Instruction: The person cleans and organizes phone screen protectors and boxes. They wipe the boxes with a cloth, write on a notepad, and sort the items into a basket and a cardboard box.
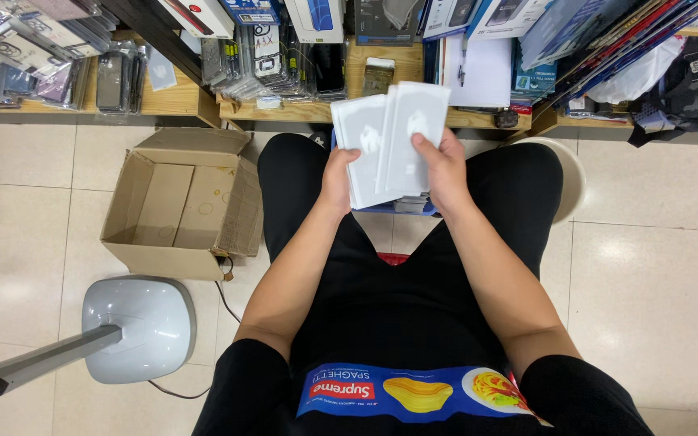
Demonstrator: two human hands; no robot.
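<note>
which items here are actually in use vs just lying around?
In use:
white packets, fanned out
left hand, under the stack
right hand, thumb on top packet

Lying about:
open cardboard box
fan base
shelf of packaged goods
white stool

Cardboard box (183,202) left of stool (569,173)

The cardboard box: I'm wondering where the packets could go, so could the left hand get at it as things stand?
Probably yes. The box sits open-topped on the floor on that side, nothing between. But the left hand is holding the packets with the right hand, so it would have to let go first.
</note>
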